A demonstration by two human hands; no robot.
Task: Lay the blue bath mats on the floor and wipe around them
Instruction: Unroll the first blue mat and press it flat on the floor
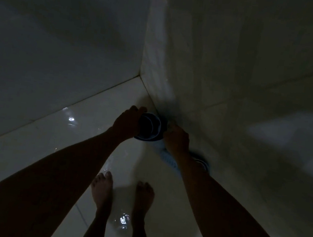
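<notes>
In a dim tiled bathroom we stand barefoot on the wet floor (36, 143), both arms stretched toward the corner where two walls (63, 38) meet. Our left hand (129, 124) curls round the open end of a rolled blue bath mat (149, 126), while our right hand (176, 140) grips the roll's other side, just against the right-hand wall. We hold it from both sides, it seems, so that the roll stays together until it can be spread flat. A paler blue strip (168, 157), apparently the mat's loose edge or a second mat, trails down under our right wrist; the gloom keeps us from telling which. The mat sits low in the corner, though whether it touches the tiles we cannot tell. We judge the laying barely begun, the wiping not yet started. Our feet (103, 188) stand well back, leaving room to unroll.
</notes>
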